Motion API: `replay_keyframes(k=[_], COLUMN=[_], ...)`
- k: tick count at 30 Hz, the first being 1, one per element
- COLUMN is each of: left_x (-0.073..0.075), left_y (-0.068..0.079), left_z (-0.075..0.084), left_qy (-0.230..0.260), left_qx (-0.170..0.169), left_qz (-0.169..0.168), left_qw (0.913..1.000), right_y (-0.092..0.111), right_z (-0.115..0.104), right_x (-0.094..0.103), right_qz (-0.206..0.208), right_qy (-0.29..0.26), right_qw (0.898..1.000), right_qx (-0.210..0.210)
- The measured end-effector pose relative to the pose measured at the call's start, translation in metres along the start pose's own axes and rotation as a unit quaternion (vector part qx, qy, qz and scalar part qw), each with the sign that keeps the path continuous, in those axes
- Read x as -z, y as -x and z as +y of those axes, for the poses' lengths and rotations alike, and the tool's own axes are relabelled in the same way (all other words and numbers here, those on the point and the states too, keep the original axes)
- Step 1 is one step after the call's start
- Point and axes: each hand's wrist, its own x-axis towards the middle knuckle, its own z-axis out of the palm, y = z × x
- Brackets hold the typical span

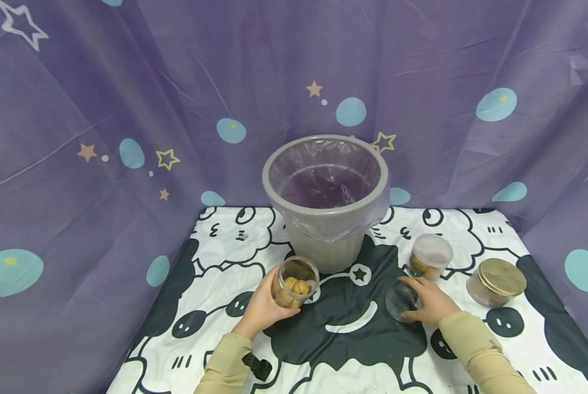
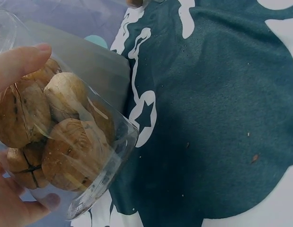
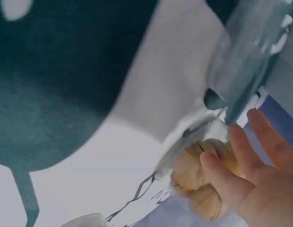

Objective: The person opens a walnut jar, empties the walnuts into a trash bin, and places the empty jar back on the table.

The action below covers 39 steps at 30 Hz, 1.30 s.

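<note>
My left hand [image 1: 266, 309] grips a clear jar [image 1: 296, 282] tilted toward me. Several walnuts [image 2: 75, 146] sit inside it, and fingers wrap its side in the left wrist view. My right hand [image 1: 429, 302] is at a clear jar [image 1: 401, 302] with nothing seen inside, thumb and fingers spread on either side of its edge. Those right fingers [image 3: 226, 182] look nearly straight in the right wrist view; whether they touch the clear jar is hard to tell. Just behind that hand stands a lidded jar [image 1: 430, 254] of walnuts.
A grey bin [image 1: 323, 241] with a clear plastic liner stands at the back centre. A jar with a gold lid [image 1: 500, 276] is at the far right, its contents unclear. The patterned cloth [image 1: 225, 295] covers the table; a purple curtain [image 1: 284, 65] hangs behind.
</note>
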Motion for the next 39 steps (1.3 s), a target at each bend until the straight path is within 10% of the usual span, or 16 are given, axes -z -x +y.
replay_keyframes(k=[22,39], left_x=[-0.001,0.004], left_y=[0.005,0.004], left_z=[-0.002,-0.005], left_qy=[-0.022,-0.003], left_qx=[0.004,-0.007], left_qz=[0.011,0.013], left_qw=[0.9997,0.9999], right_y=[-0.015,-0.063], right_z=[-0.023,-0.063], right_x=[0.032,0.101], right_qz=[0.142,0.276], right_qy=[-0.041,-0.078], right_qw=[0.987,0.942], right_qx=[0.070,0.175])
